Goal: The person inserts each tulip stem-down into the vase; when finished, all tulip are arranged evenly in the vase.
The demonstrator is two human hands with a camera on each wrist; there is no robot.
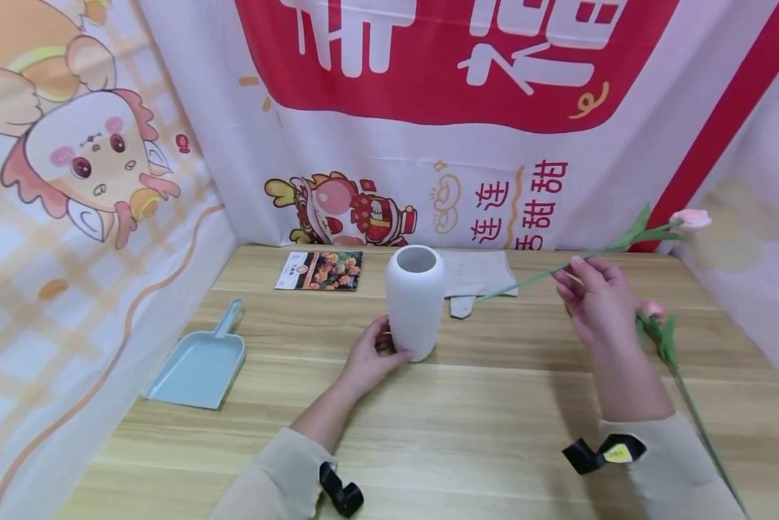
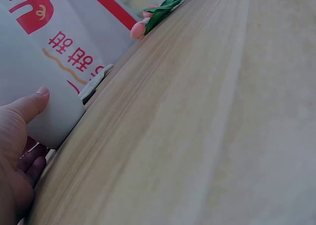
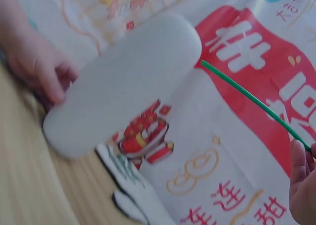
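Observation:
A white vase (image 1: 415, 310) stands upright near the middle of the table. My left hand (image 1: 372, 359) grips its lower part from the left, thumb (image 2: 34, 104) on the near side. To the right, my right hand (image 1: 597, 300) pinches the green stem (image 1: 532, 276) of a pink tulip (image 1: 691, 218) in the air. The bud points right, and the bare stem end slants down left toward the vase. In the right wrist view that stem end overlaps the edge of the vase's mouth (image 3: 190, 35).
Another pink tulip (image 1: 668, 347) lies at the right, partly behind my right forearm. Behind the vase is a pale glove-shaped piece (image 1: 477, 271); a flower-picture packet (image 1: 324, 271) lies left of it. A light blue dustpan (image 1: 201, 368) is at the left. Printed cloth walls (image 1: 389, 144) enclose the table (image 1: 493, 433).

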